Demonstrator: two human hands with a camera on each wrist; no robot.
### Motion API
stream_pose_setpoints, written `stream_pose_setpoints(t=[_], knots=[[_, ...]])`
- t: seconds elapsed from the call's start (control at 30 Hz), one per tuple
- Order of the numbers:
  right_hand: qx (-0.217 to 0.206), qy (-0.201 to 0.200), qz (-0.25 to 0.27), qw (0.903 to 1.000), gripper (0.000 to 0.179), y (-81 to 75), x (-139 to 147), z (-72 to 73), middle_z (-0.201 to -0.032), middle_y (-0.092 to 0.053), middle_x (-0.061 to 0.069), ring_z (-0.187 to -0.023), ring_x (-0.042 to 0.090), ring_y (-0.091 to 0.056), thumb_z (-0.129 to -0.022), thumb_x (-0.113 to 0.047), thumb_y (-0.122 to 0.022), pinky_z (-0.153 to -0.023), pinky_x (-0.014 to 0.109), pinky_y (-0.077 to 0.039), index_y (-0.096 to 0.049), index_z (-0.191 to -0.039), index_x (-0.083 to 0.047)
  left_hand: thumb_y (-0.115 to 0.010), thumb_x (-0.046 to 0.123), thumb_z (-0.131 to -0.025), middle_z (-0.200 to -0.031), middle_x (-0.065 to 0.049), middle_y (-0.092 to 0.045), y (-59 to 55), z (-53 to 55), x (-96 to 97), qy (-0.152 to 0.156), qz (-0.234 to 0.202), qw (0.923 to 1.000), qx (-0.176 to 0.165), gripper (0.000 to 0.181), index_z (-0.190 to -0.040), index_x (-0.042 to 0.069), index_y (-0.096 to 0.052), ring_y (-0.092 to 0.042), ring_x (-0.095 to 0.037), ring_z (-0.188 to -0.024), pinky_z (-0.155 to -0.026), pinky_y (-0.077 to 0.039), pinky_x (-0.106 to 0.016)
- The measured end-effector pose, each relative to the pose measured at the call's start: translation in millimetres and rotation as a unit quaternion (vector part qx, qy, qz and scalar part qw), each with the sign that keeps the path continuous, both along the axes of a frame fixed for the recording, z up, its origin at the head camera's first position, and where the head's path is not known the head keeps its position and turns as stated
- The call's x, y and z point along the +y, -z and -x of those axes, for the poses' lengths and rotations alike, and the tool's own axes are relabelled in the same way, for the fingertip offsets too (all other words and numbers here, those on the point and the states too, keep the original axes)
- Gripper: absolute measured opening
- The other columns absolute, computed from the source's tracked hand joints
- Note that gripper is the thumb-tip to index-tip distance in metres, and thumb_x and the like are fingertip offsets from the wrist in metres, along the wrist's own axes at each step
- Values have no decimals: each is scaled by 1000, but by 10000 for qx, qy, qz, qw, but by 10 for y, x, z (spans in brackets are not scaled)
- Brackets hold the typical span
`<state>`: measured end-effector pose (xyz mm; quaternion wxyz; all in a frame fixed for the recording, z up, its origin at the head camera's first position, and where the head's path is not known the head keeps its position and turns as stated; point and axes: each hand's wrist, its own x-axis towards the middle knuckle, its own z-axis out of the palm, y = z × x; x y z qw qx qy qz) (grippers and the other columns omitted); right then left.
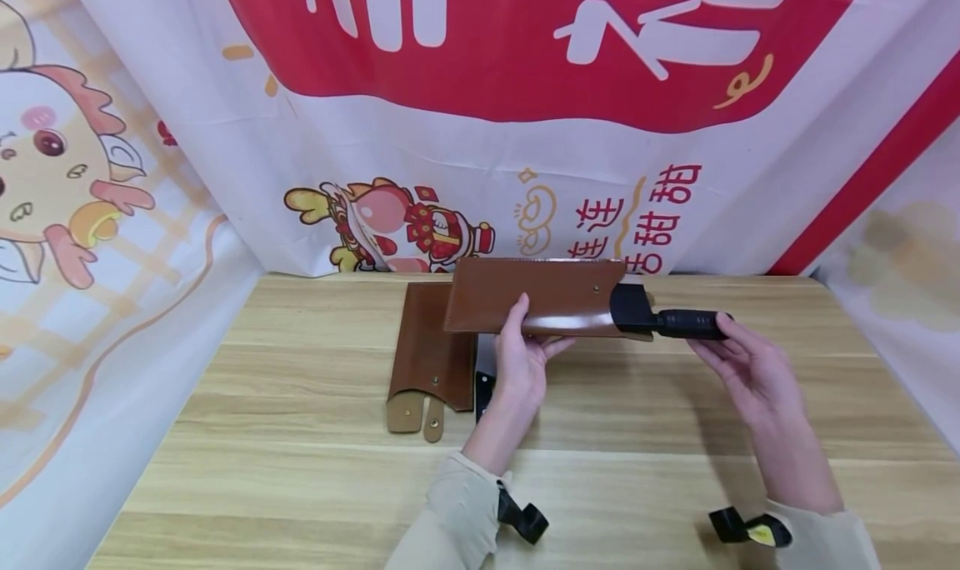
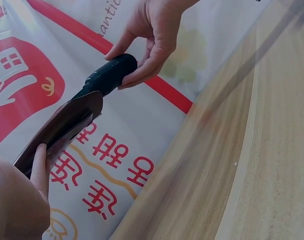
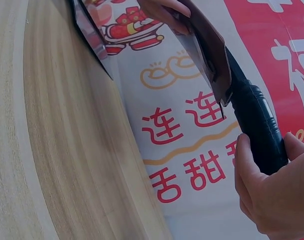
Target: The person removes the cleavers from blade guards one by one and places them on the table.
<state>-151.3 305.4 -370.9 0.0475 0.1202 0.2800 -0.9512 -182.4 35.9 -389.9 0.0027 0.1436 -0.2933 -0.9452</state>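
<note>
A brown leather knife sheath [image 1: 532, 299] is held up above the table, lying level from left to right. My left hand [image 1: 522, 368] grips it from below, thumb on the near face. Out of its right end comes a cleaver, with part of its black blade [image 1: 632, 306] and its black handle [image 1: 686, 324] showing; the rest of the blade is hidden inside. My right hand [image 1: 753, 374] pinches the end of that handle between thumb and fingers, as the right wrist view also shows around the handle [image 3: 261, 132].
A second brown sheath [image 1: 435, 345] lies on the wooden table [image 1: 300, 420], its two tan straps toward me. Beside it lies another knife [image 1: 485, 382] with a black riveted handle, partly covered by my left hand. A printed cloth [image 1: 450, 145] hangs behind the table.
</note>
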Motion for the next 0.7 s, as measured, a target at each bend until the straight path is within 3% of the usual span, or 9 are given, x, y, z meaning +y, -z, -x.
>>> stream_pose_setpoints(t=[0.7], knots=[[31,-39,418,9991,21,28,165,12,-101,-75,24,-95,32,-75,-103,5,-54,-77,50,-62,-75,-100,7,-62,23,-102,-138,-23,-53,-21,40,-93,-90,-24,10000,-2,48,-142,7,-41,-62,-43,-121,-92,-53,-66]])
